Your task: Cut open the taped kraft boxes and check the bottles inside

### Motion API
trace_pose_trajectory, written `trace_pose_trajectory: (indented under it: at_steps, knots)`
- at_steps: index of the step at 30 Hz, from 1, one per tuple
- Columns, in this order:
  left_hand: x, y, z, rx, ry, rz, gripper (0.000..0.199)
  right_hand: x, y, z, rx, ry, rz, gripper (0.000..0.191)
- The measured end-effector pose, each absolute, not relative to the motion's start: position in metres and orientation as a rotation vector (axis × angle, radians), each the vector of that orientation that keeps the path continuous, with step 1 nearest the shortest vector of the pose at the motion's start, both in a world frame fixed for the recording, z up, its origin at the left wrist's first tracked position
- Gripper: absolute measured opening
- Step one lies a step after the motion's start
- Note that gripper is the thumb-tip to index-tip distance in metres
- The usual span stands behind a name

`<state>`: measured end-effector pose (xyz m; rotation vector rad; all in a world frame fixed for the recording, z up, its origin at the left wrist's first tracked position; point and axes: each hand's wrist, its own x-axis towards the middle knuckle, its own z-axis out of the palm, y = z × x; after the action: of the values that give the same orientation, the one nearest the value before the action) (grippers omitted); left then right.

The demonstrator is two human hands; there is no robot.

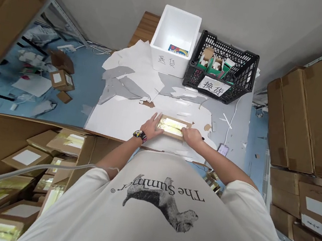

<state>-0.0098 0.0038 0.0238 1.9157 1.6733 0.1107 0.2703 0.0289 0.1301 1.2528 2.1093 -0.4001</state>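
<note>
A small flat cardboard box with shiny yellowish tape along its top lies on the white-covered table, close to its front edge. My left hand, with a dark patterned band on the wrist, rests spread over the left end of the box, thumb on its near side. At the right end, my right hand has its fingers curled against the taped top. A small dark tip shows beside that hand; what the fingers hold, if anything, is hidden.
Behind the box stand a white foam bin and a black plastic crate with small boxes inside. A large carton of taped boxes is at the lower left. Stacked cartons line the right; a white cable crosses the table.
</note>
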Motion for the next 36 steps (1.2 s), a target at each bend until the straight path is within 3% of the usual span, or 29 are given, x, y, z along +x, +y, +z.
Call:
trace_pose_trajectory:
  at_steps: [5,16,27,33,36]
  knots:
    - [-0.006,0.02,0.029,2.025,1.526,0.025,0.091,0.271,0.033,0.136,1.275,2.044,-0.389,0.043]
    - [-0.007,0.014,0.024,1.933,1.546,0.032,0.093,0.348,0.021,0.15,1.332,2.051,-0.387,0.045]
    - [-0.01,0.015,0.027,1.982,1.499,0.034,0.091,0.385,0.002,0.123,1.35,2.114,-0.413,0.056]
    - [-0.01,0.021,0.037,2.027,1.542,-0.016,0.092,0.436,-0.029,0.12,1.555,1.86,-0.507,0.039]
    - [0.001,0.027,0.042,2.119,1.571,0.023,0.092,0.436,-0.046,0.12,1.813,1.867,-0.556,0.043]
